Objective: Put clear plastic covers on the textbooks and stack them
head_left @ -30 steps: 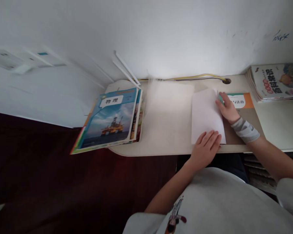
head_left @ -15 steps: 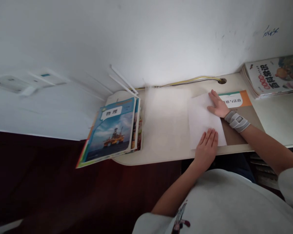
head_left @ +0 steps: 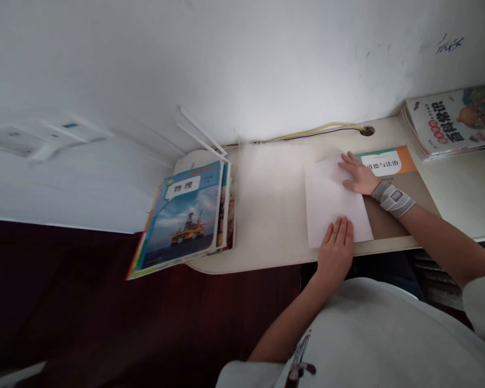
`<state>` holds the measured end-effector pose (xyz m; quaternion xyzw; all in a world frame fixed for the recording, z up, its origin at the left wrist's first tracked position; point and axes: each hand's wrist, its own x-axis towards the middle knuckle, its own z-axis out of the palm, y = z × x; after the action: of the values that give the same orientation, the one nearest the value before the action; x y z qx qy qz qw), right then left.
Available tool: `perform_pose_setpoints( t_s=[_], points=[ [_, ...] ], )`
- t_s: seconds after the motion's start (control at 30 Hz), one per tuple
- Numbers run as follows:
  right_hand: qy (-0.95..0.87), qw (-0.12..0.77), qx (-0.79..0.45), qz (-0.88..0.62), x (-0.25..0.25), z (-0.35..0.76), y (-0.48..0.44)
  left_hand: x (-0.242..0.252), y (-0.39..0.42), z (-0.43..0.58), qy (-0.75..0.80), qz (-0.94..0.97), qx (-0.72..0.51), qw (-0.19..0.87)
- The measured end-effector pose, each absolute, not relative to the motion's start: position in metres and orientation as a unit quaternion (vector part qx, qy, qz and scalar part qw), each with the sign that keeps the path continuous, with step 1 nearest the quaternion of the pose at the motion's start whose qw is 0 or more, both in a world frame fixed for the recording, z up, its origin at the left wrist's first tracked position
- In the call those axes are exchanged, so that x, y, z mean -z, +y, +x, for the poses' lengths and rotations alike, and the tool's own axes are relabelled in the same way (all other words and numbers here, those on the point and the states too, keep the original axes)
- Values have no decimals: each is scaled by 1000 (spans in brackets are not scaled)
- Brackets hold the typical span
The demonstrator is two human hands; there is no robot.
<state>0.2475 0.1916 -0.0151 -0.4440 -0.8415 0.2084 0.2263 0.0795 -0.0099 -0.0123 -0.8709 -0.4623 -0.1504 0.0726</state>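
A white sheet of paper (head_left: 330, 199) lies on the pale desk (head_left: 275, 215), partly over a brown textbook with an orange and white title band (head_left: 388, 161). My left hand (head_left: 336, 249) rests flat on the sheet's near edge, fingers stretched out together. My right hand (head_left: 358, 173), with a grey band on the wrist, lies flat on the sheet's far right corner, fingers extended to the left. Neither hand grips anything.
A stack of books topped by a blue one with an oil-rig cover (head_left: 184, 215) overhangs the desk's left end. More magazines (head_left: 452, 126) are piled at the far right. A yellow and black cable (head_left: 319, 129) runs along the wall to a desk hole (head_left: 367, 130).
The right hand went from gripping the sheet's right edge to lying flat on it and sliding left. The sheet shifted slightly left; the left hand stayed on its near edge.
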Motion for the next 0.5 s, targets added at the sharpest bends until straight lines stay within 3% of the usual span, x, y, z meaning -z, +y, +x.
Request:
perform_pose_setpoints(
  t_s=[0.33,0.5],
  points=[
    [-834,267,-211,-434,14,245,187,-9,-1,86,-439,-878,158,108],
    [-854,221,-201,-426,11,242,185,-2,-3,86,-443,-877,144,114]
  ],
)
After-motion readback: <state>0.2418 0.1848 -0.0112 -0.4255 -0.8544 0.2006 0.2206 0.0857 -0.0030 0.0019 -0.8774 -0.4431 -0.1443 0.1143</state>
